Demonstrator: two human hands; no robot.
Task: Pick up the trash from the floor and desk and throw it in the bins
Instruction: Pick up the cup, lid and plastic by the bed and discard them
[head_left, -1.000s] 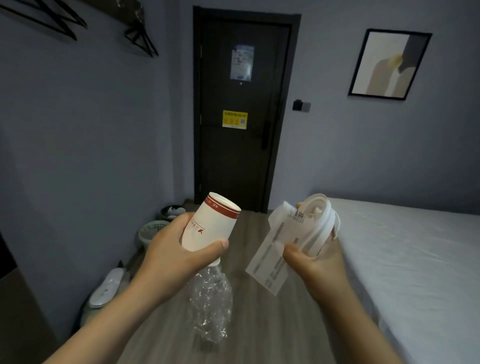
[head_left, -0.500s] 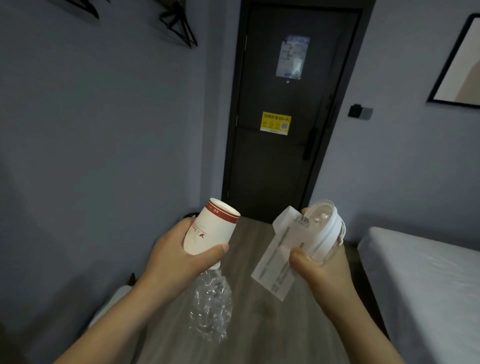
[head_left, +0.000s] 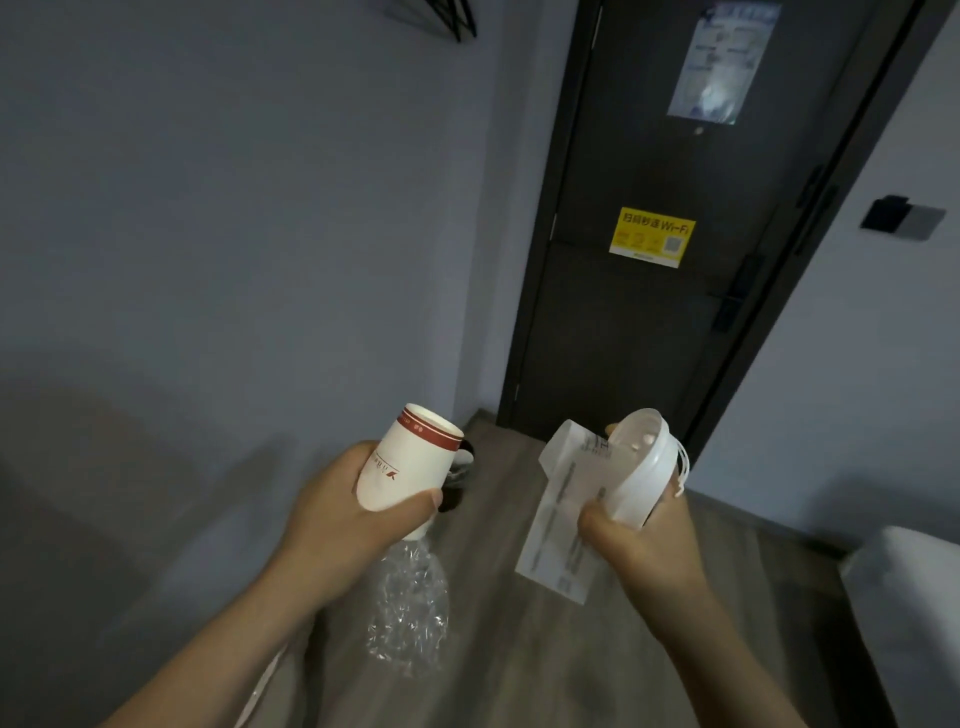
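At about seven o'clock in our view, our left hand (head_left: 337, 509) wraps around a white paper cup with a red rim band (head_left: 410, 462), and crumpled clear plastic film (head_left: 410, 608) hangs beneath that grip towards six o'clock. At five o'clock our right hand (head_left: 644, 545) clasps a white round plastic lid (head_left: 641, 467) together with a white printed paper slip (head_left: 561, 519). Both are held above the wood-grain floor (head_left: 519, 649), with the dark door (head_left: 675, 338) at one o'clock.
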